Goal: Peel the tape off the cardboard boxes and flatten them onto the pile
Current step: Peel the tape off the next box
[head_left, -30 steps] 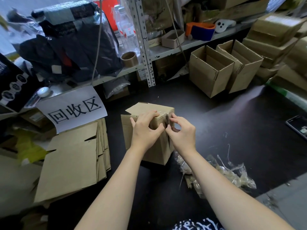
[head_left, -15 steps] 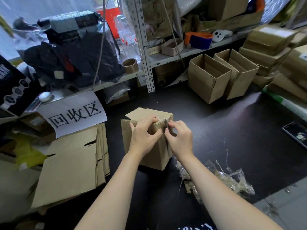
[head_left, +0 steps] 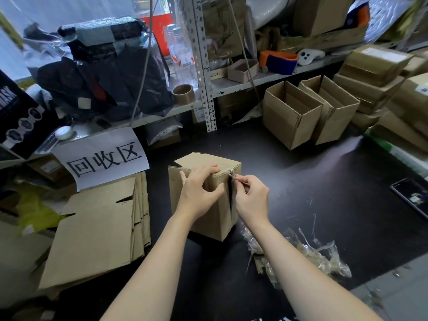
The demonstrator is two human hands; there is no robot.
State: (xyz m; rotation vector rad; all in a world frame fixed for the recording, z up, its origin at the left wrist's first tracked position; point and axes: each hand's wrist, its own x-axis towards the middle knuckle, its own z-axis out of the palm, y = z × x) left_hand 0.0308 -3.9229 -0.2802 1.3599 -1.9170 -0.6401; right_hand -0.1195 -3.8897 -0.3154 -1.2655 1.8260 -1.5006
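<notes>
A small brown cardboard box (head_left: 213, 218) stands on the black table in front of me. My left hand (head_left: 199, 193) grips its near top edge, thumb on the front face and fingers over the top. My right hand (head_left: 251, 198) pinches a thin strip of clear tape (head_left: 231, 176) at the box's top right corner. A dark open seam runs down the box's near face between my hands. A pile of flattened boxes (head_left: 97, 228) lies to the left.
Crumpled peeled tape (head_left: 301, 251) lies right of the box. Two open boxes (head_left: 310, 112) stand at the back right, with stacked boxes (head_left: 379, 75) beyond. A phone (head_left: 412, 195) lies at the right edge. A paper sign (head_left: 102, 158) hangs over the pile, below a cluttered shelf.
My right hand has pulled a little away from the box corner with the tape strip pinched, and the seam on the near face has opened. My left hand stays on the top edge.
</notes>
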